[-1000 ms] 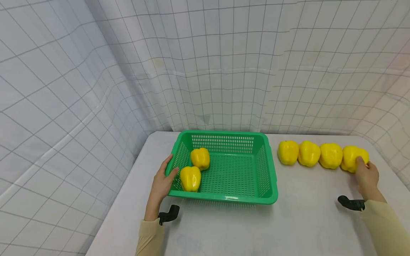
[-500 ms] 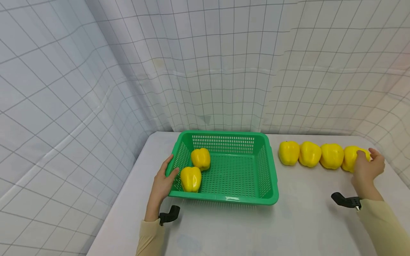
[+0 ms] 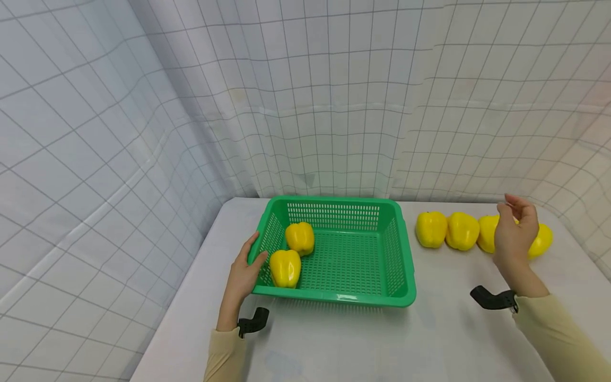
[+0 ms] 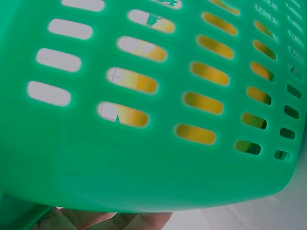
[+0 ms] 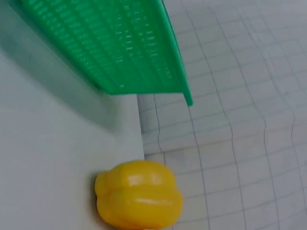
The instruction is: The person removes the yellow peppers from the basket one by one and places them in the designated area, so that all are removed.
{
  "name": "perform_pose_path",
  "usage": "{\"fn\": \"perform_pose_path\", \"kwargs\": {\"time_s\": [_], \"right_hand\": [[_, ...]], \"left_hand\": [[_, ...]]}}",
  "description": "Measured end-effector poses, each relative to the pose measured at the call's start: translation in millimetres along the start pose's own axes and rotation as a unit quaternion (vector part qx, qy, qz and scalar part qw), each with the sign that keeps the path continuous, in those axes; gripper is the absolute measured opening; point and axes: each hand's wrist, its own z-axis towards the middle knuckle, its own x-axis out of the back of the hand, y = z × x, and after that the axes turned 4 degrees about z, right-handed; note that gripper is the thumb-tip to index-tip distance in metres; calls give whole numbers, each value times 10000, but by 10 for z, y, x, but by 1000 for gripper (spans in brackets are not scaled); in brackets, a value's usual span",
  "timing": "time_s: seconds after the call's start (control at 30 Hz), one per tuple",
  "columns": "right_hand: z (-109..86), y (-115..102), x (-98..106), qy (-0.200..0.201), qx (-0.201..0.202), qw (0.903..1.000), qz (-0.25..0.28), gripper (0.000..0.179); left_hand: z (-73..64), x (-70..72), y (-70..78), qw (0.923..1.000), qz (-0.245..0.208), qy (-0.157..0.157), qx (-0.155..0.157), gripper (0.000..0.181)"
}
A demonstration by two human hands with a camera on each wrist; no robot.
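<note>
My left hand (image 3: 242, 273) grips the left rim of a green slotted plastic basket (image 3: 334, 296), thumb over the inner side. In the left wrist view its fingertips (image 4: 151, 220) show past the rim of the basket wall (image 4: 120, 167). Two yellow bell peppers (image 3: 285, 268) lie in the basket's left part. At the table's right, my right hand (image 3: 515, 233) is raised with loosely bent fingers and holds nothing. It hides part of a row of several yellow bell peppers (image 3: 462, 231). One yellow bell pepper (image 5: 139, 194) shows in the right wrist view, near the basket (image 5: 120, 48).
A white table (image 3: 363, 345) carries everything. White grid-patterned cloth (image 3: 334, 106) hangs behind it and along both sides. Black wrist camera mounts (image 3: 491, 298) jut out from both wrists.
My right hand has let go of the bell pepper at the right end of the row and moved left and upward. My left hand stays on the basket rim.
</note>
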Motion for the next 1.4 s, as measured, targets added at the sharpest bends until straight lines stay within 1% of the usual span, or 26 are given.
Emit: {"fn": "perform_pose_path", "kwargs": {"time_s": [0.13, 0.23, 0.33, 0.47, 0.63, 0.73, 0.87, 0.93, 1.1, 1.17, 1.23, 1.3, 1.37, 1.4], "right_hand": [[-180, -78, -173, -576, 186, 9981, 110, 15], [-308, -111, -299, -1007, 406, 9941, 22, 16], [-426, -129, -430, -1455, 674, 9871, -38, 17], [-569, -147, -602, -2046, 914, 9744, -168, 19], [-722, -148, -786, -2768, 1167, 9528, -449, 21], [-824, -175, -889, -3224, 1219, 9367, -615, 20], [-1009, -309, -1024, -3752, 1348, 9132, -842, 19], [-1090, -375, -1088, -3955, 1374, 9035, -916, 18], [-1176, -327, -1244, -4349, 1350, 8843, -1032, 17], [-1171, -215, -1316, -4472, 1371, 8780, -1013, 17], [-1196, -170, -1388, -4606, 1377, 8713, -992, 16], [-1201, -59, -1455, -4712, 1451, 8642, -1005, 15], [-1216, 0, -1511, -4887, 1457, 8536, -1058, 14], [-1230, 15, -1538, -5010, 1445, 8461, -1110, 15]], "left_hand": [[1, -4, -6, 10000, -19, -15, -1, 57], [-2, 0, -5, 10000, -26, -8, 5, 57], [-2, 3, -1, 10000, -42, -3, 25, 57], [-4, -1, 0, 10000, -77, -4, 22, 57], [-4, -12, -4, 10000, -87, 17, 11, 57], [4, -14, -12, 10000, -60, 15, 23, 57], [11, -10, -16, 10000, -51, -4, 44, 57], [9, -5, -14, 10000, -54, -17, 57, 57], [3, 8, -7, 10000, -37, -14, 92, 57], [5, 10, -7, 10000, -40, -11, 67, 57], [8, 6, -8, 10000, -64, -5, 57, 57], [9, -2, -10, 10000, -77, -5, 47, 57], [8, -8, -10, 9999, -109, -5, 57, 57], [7, -10, -9, 9999, -121, -4, 77, 57]]}}
